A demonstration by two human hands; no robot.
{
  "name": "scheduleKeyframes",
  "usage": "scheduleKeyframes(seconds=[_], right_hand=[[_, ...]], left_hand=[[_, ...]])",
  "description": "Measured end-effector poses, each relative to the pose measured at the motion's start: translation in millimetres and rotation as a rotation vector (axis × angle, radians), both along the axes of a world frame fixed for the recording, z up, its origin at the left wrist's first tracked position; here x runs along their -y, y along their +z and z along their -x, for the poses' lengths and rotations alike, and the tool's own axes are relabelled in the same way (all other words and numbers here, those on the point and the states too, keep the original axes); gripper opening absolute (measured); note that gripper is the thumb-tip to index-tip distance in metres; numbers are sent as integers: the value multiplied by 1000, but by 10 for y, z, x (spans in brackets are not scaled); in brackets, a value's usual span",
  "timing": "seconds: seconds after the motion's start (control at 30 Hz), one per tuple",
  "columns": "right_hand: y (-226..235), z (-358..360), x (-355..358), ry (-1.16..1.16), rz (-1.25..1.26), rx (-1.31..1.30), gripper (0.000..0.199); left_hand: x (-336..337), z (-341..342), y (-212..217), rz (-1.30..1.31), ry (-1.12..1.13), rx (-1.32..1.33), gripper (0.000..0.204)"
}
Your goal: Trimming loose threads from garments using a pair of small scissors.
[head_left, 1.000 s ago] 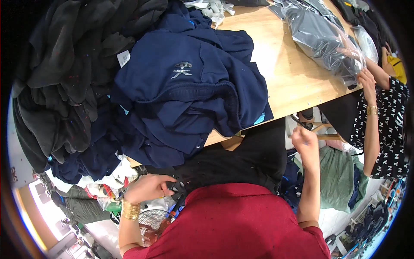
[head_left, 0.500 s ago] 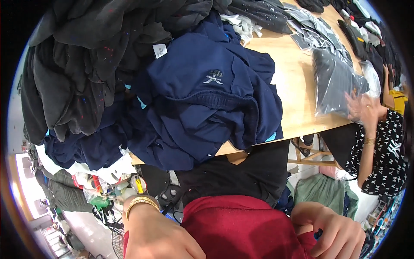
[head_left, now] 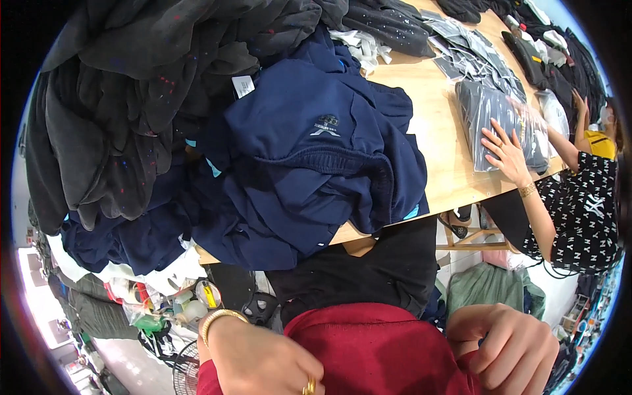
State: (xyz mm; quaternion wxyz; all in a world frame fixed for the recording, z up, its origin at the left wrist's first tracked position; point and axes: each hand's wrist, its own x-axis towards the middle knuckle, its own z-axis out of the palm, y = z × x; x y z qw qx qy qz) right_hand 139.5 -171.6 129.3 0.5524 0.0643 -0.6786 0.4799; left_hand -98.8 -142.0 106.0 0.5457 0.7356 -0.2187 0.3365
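My left hand, with a gold bangle and a ring, is held low in front of my red top. Its fingers bend inward and their tips are cut off by the lower edge, so anything in them is hidden. My right hand is curled closed at the right side of my body. A small dark bit shows by its thumb, too little to name. Both hands are off the table. Ahead of them, navy trousers with a gathered elastic waistband lie bunched on the table, overhanging its front edge.
A large heap of black speckled garments fills the left. On the wooden table, a co-worker's hands press a clear-bagged dark garment at the right. Flat grey packets lie behind. A fan stands lower left.
My left hand has moved a little right and its ring now shows; my right hand stays curled in place. The co-worker's hands have come onto the bagged garment, which has shifted left.
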Motion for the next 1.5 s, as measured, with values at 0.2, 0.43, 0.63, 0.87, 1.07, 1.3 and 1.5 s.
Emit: scheduleKeyframes(seconds=[0.2, 0.43, 0.63, 0.87, 1.07, 1.3, 1.5], right_hand=[[-212, -133, -29, -278, -50, 78, 12], [-3, -253, 202, -1057, -341, -238, 17], [-207, -328, 240, -867, -19, -118, 20], [-864, -173, -122, -1199, 442, 594, 6], [-1881, -135, -627, -1242, 729, 842, 26], [-1723, -31, -828, -936, 813, 670, 17], [-1219, -99, -620, -733, 1142, 566, 16]], left_hand=[[-139, 93, -65, -229, 593, -117, 15], [151, -4, 110, 536, 950, -3, 23], [292, -509, -278, 674, -202, -155, 16], [95, -560, -398, 485, -11, -83, 11], [-72, -474, -651, 599, 265, -524, 8], [-384, -441, -1755, 1426, 730, -341, 35], [-377, -528, -1417, 1488, 528, -158, 20]])
